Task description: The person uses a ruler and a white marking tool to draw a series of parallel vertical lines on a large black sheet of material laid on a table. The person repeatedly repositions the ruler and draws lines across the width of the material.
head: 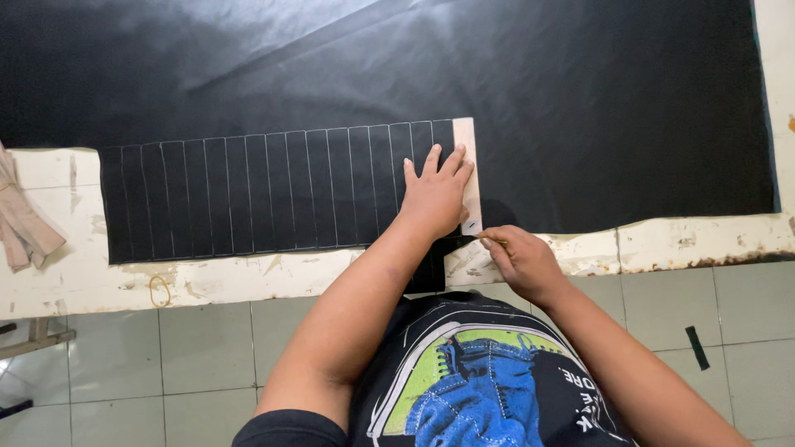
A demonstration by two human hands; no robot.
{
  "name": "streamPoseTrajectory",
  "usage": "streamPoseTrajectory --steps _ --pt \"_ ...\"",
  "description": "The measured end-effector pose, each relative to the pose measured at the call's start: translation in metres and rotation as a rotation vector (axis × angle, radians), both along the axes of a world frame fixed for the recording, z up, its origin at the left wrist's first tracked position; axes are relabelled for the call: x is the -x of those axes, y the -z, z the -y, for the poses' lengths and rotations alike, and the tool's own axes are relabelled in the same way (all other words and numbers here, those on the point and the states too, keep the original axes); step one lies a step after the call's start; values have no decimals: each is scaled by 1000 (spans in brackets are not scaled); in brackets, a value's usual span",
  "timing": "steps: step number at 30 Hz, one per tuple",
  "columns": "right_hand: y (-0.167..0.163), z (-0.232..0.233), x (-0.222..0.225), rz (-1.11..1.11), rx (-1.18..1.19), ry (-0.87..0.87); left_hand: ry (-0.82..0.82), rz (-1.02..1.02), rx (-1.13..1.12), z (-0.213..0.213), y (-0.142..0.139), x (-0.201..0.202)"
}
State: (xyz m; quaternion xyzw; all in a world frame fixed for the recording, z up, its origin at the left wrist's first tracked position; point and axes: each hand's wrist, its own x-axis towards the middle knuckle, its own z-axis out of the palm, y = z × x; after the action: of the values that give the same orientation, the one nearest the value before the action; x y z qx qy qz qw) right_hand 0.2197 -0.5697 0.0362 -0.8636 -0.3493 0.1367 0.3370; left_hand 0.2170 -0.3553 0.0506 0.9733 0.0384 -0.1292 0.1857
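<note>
Left hand [436, 194]: we press it flat, fingers spread, on the template [468, 170]; it grips nothing.
Right hand [522, 258]: we pinch a thin marker [489, 240], tip at the template's near end.
Template: pale strip on the black sheet [248, 194], at its right edge; long axis runs away from us.
Nearer hand: left rests on it; right sits just below it.
Sheet: on the white table [704, 240], ruled with parallel lines.

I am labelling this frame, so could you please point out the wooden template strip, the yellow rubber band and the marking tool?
Wooden template strip [469, 136], head view, bare upper end.
Yellow rubber band [159, 290], head view, its loop.
Marking tool [490, 240], head view, thin shaft by right fingers.
</note>
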Motion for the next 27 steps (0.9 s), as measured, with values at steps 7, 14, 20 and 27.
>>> streamPoseTrajectory --steps 7,14,20,27 --pt "-2 -3 2 -58 -45 -50 -5 26 -5 -1 4 2" --pt "-7 4 -1 175 38 -24 -9 41 21 -3 6 3" --pt "-15 19 -17 -10 -59 244 -45 85 120 -19 8 13" --pt "-5 11 -35 -4 72 146 -3 200 136 -10 19 11"
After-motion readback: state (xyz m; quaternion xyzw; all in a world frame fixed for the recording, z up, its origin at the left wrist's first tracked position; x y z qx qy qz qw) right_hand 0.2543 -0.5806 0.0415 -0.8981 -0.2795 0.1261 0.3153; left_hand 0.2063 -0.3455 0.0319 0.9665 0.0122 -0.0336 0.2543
